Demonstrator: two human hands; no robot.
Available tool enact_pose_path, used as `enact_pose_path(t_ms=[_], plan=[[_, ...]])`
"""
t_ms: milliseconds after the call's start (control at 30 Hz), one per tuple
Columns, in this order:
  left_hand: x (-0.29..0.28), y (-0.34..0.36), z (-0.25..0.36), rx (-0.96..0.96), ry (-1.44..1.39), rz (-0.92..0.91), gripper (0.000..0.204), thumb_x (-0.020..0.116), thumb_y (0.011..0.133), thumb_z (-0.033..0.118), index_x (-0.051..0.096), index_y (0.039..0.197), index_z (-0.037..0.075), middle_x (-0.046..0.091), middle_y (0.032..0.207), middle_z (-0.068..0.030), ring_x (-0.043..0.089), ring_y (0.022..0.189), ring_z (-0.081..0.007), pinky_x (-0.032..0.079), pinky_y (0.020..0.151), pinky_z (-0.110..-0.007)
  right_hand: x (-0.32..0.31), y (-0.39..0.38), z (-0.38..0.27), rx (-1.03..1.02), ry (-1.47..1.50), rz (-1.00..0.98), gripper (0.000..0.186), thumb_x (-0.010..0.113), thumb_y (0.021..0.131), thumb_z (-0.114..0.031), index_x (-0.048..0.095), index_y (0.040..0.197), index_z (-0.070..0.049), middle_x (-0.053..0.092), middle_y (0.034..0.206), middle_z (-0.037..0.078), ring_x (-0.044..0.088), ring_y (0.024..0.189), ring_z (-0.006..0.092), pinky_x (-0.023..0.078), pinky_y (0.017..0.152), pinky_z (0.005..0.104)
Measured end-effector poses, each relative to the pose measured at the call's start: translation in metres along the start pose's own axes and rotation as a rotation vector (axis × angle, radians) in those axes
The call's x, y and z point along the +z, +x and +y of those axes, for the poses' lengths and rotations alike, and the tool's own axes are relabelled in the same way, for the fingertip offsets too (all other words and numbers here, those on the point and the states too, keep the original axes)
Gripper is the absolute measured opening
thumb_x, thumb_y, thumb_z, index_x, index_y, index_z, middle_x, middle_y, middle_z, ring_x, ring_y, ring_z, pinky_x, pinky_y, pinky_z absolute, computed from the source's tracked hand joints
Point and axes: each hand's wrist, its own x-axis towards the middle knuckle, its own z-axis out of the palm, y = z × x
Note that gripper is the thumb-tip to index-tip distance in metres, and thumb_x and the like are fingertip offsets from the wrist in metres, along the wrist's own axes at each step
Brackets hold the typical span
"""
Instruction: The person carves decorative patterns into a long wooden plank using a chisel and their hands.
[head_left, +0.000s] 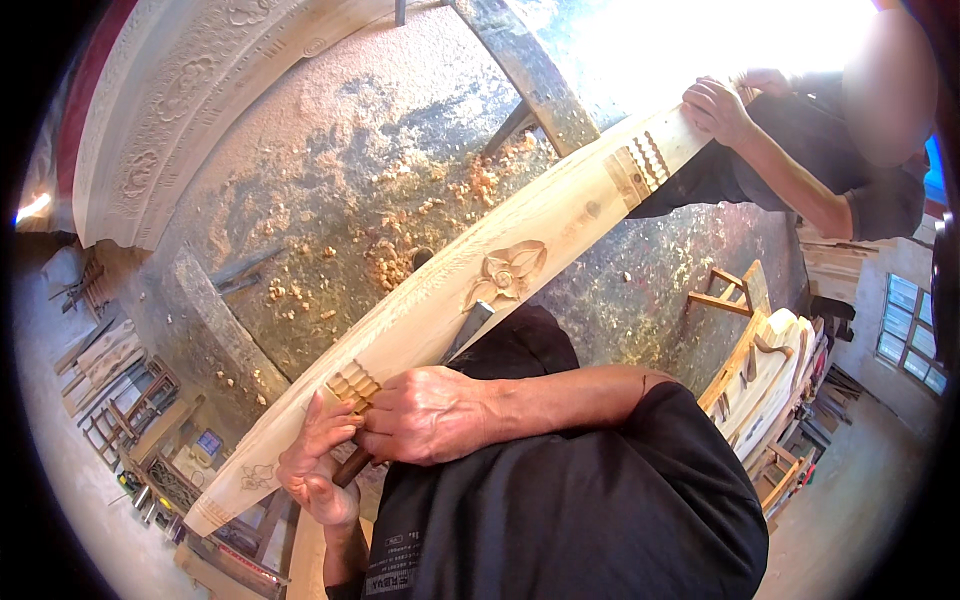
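Note:
A long pale wooden plank runs diagonally in front of me, with a carved flower near its middle and bands of carved beads at both ends. Lying slantwise over it is a chisel, its flat metal blade pointing away from me at the flower's lower edge. My right hand is closed round the chisel's middle. Lower left, my left hand curls at the brown wooden handle, beside the near bead band. The right hand hides part of the tool.
Another person's hand rests on the plank's far end. A wooden trestle stands beyond the plank, and wood shavings litter the floor. At upper left is a large carved panel; at right, a bench holds hand tools.

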Motion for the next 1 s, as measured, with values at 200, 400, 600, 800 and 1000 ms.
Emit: enact_pose_path(t_ms=[200,400,600,800,1000], plan=[[0.005,0.002,0.002,-0.011,0.038,0.011,0.079,0.036,0.110,0.063,0.075,0.107,-0.005,0.077,0.107,-0.0250,0.073,0.111,-0.0397,0.027,0.129,-0.063,-0.006,0.002,0.000,-0.003,0.006,-0.003,0.015,0.068,0.081,-0.019,0.065,0.090,-0.007,0.062,0.082,0.004,0.068,0.077,0.0228,0.056,0.065,0.0369],[0.016,0.006,0.008,-0.055,0.045,0.078,0.080,0.044,0.108,0.065,0.077,0.100,-0.008,0.080,0.102,-0.0255,0.075,0.110,-0.0404,0.032,0.124,-0.058,-0.012,-0.002,0.003,0.032,0.072,-0.011,0.013,0.071,0.079,-0.019,0.067,0.085,-0.008,0.067,0.080,0.006,0.072,0.076,0.0283,0.057,0.063,0.0438],[0.016,0.001,0.004,-0.066,-0.005,0.078,0.082,0.035,0.110,0.063,0.076,0.104,-0.008,0.077,0.106,-0.0275,0.073,0.109,-0.0389,0.022,0.130,-0.062,-0.015,-0.006,0.005,0.000,0.043,-0.021,0.016,0.068,0.082,-0.019,0.066,0.092,-0.007,0.062,0.082,0.004,0.068,0.077,0.0230,0.056,0.063,0.0374],[0.004,-0.001,0.007,-0.056,-0.126,0.023,0.087,0.037,0.106,0.071,0.076,0.104,-0.008,0.077,0.109,-0.0280,0.073,0.112,-0.0392,0.018,0.132,-0.061,-0.007,0.000,0.000,-0.044,0.046,0.017,0.018,0.069,0.083,-0.019,0.066,0.094,-0.006,0.062,0.083,0.005,0.068,0.077,0.0230,0.056,0.063,0.0374],[-0.006,-0.001,0.005,-0.050,-0.194,-0.056,0.090,0.041,0.102,0.075,0.076,0.105,-0.008,0.076,0.113,-0.0310,0.072,0.115,-0.0395,0.017,0.133,-0.061,-0.005,0.002,-0.002,-0.057,0.030,0.010,0.020,0.069,0.083,-0.020,0.066,0.096,-0.006,0.062,0.084,0.005,0.068,0.076,0.0233,0.056,0.062,0.0379]])
